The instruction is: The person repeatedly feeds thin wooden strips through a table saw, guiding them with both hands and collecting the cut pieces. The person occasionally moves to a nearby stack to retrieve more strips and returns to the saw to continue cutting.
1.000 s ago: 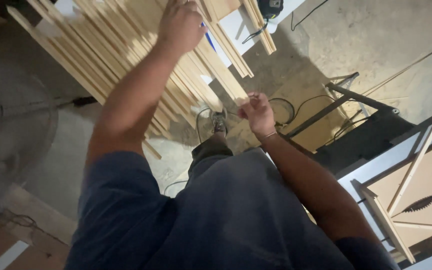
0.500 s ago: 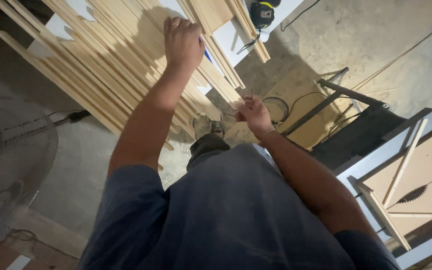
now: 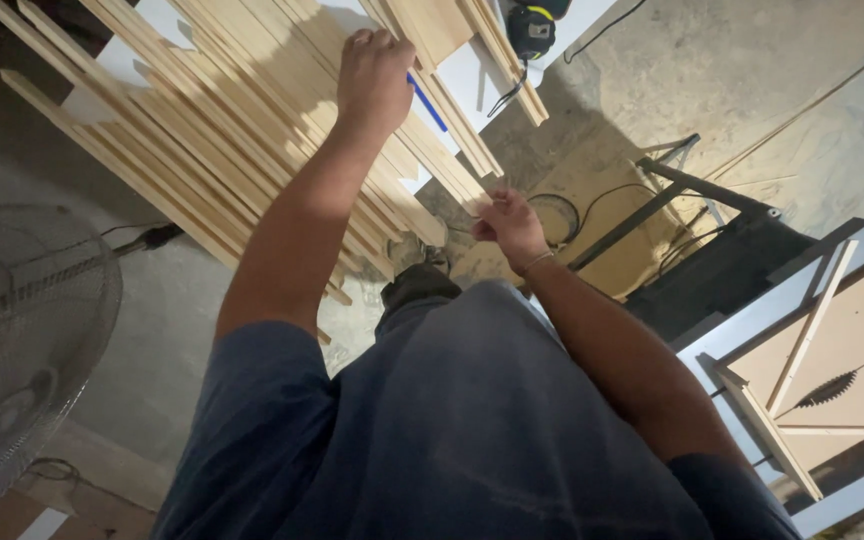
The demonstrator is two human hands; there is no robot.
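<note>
Woodworking workshop, stacked wooden slats (image 3: 202, 130), table saw (image 3: 832, 385), concrete floor (image 3: 732, 80)

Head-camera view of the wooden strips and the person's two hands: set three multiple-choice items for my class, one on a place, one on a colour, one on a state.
1. Where does the left hand rest?
A. on the pile of wooden strips
B. on the floor fan
C. on the saw table

2. What colour is the pen-like stick among the strips beside that hand?
A. red
B. blue
C. green

3. How is the right hand?
A. flat on the saw blade
B. gripping a cable
C. at the near ends of the strips, fingers curled

Answers:
1 A: the left hand lies on the wooden strips.
2 B: the pen-like stick is blue.
3 C: the right hand sits curled at the strip ends.
</note>
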